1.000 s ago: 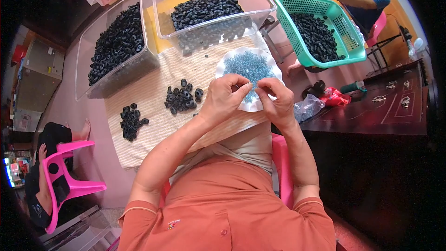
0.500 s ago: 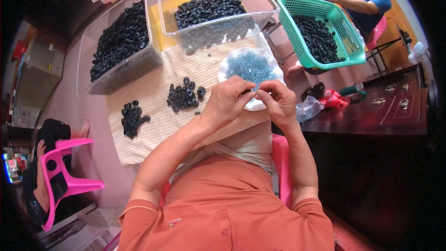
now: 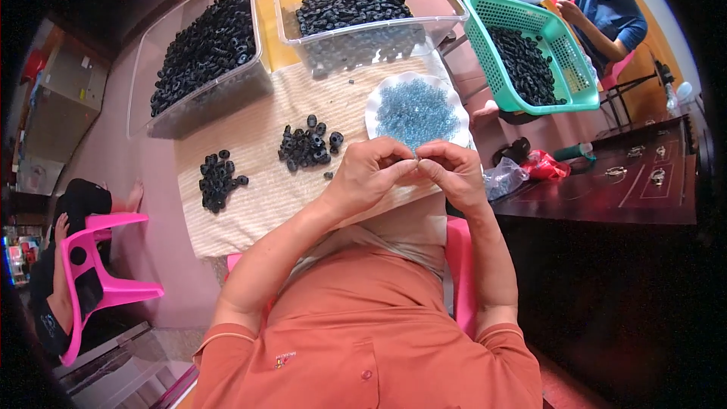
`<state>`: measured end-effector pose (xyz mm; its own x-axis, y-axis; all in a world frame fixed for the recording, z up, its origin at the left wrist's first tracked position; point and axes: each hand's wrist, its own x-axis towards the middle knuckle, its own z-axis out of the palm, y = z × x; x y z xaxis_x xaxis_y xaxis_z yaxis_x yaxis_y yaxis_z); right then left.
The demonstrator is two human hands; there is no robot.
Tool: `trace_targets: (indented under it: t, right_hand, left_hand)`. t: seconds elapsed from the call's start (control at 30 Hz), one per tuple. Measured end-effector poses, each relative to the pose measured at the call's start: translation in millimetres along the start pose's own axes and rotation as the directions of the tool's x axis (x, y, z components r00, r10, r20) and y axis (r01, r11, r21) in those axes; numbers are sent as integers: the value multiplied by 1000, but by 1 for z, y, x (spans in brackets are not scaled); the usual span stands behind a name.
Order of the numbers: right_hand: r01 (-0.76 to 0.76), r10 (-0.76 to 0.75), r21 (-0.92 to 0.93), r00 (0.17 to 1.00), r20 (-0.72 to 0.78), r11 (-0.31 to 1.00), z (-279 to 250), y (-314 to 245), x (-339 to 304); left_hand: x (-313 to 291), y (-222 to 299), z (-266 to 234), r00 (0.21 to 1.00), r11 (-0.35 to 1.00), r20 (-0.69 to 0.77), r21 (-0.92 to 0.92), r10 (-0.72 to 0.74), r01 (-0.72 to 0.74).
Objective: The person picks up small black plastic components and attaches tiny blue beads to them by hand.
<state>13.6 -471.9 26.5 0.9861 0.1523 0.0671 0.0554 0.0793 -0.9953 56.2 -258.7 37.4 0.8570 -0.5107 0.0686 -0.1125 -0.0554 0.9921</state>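
My left hand [image 3: 371,174] and my right hand [image 3: 457,173] meet fingertip to fingertip just in front of a white scalloped plate [image 3: 372,120]. Both are closed in a pinch; whatever lies between the fingertips is too small and covered to make out. Small translucent blue rings [image 3: 418,110] fill the plate. To the left of my hands, a pile of small black ring-shaped parts [image 3: 303,148] lies on the cream ribbed cloth [image 3: 265,216]. Farther left lies a second pile of the black parts [image 3: 216,183].
Two clear plastic tubs, one at left [image 3: 254,49] and one in the middle [image 3: 333,43], hold many black parts. A green basket [image 3: 579,91] with more stands right. A co-worker [image 3: 606,11] sits behind it. Dark furniture [image 3: 606,197] stands at my right, a pink chair [image 3: 113,288] at left.
My joined hands have drawn back slightly from the plate, showing more of its front rim. The co-worker's hands have risen. The whole view has shifted a little.
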Motion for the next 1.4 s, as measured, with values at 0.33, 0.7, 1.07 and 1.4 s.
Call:
trace_targets:
  t: [0.33, 0.7, 1.07, 1.4]
  right_hand:
    - [-19, 20, -43, 1000, 13, 999, 8, 1, -7]
    - [11, -11, 6, 999, 49, 1000, 25, 7, -10]
    - [49, -33, -172, 995, 91, 984, 39, 7, -18]
    - [284, -235, -397, 957, 168, 873, 72, 8, -27]
  left_hand:
    - [-14, -1, 2, 995, 976, 1, -195, -102, 100]
    - [-37, -6, -4, 992, 940, 41, -320, -115, 123]
    - [-55, -8, -10, 978, 938, 17, -280, -206, 202]
    - [-90, -28, -15, 978, 934, -115, -333, -176, 130]
